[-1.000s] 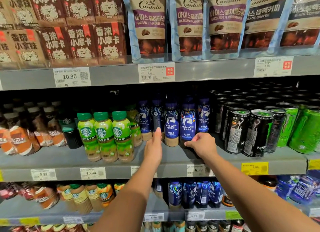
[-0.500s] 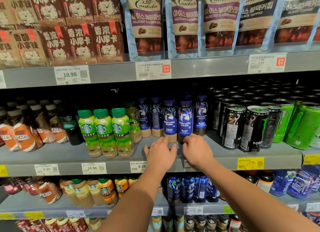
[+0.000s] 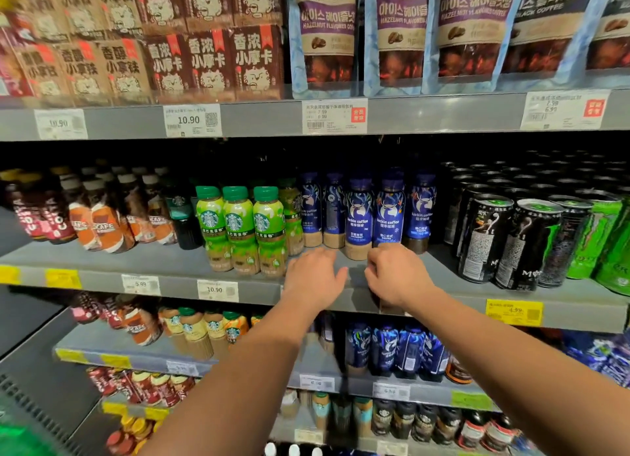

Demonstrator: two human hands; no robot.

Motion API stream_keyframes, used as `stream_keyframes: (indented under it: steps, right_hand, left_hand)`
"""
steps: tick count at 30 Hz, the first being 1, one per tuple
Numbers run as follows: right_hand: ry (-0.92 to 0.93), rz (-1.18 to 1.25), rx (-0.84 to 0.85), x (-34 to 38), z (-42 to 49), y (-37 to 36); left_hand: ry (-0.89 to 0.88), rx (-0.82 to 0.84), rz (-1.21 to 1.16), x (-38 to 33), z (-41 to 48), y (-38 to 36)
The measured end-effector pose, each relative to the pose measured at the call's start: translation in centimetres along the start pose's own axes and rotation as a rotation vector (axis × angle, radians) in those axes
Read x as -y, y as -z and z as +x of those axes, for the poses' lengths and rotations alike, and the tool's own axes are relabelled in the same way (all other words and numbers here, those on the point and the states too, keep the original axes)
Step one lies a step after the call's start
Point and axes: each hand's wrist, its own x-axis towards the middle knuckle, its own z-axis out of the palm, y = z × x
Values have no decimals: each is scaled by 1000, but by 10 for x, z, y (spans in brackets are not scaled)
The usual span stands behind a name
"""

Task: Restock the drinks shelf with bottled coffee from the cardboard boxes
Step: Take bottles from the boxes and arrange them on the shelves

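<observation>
On the middle shelf a row of blue coffee bottles stands upright, set back from the front edge. In front of them is a bare gray strip of shelf. Both hands are over that strip.

The left hand is flat, palm down, with its fingers spread loose and holding nothing. Its fingertips come close to the bottom of the blue coffee bottles. The right hand is just beside it, with a small gap between the two. Its fingers are curled down at the foot of one blue bottle and hide the bottom of it. I cannot tell if the hand grips the bottle or only touches it.

The green bottles stand to the left of the blue ones and come much nearer the front edge. The closest one is just beside the left hand. To the right, the black cans also stand farther forward than the blue row, with some bare shelf between them and the right hand. So the free spot is a pocket with walls on three sides, open at the front.

Above the blue caps is a dark gap, then the edge of the top shelf with its price tags. The lower blue bottles stand on the shelf below, under the arms.
</observation>
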Motion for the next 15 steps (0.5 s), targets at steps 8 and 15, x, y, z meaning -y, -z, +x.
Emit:
stream_keyframes:
  steps: [8, 15]
  right_hand:
    - [125, -58, 170, 74, -29, -8]
    - [80, -56, 318, 159, -102, -49]
  left_hand:
    - [82, -8, 16, 54, -72, 5]
    - [64, 90, 8, 102, -166, -8]
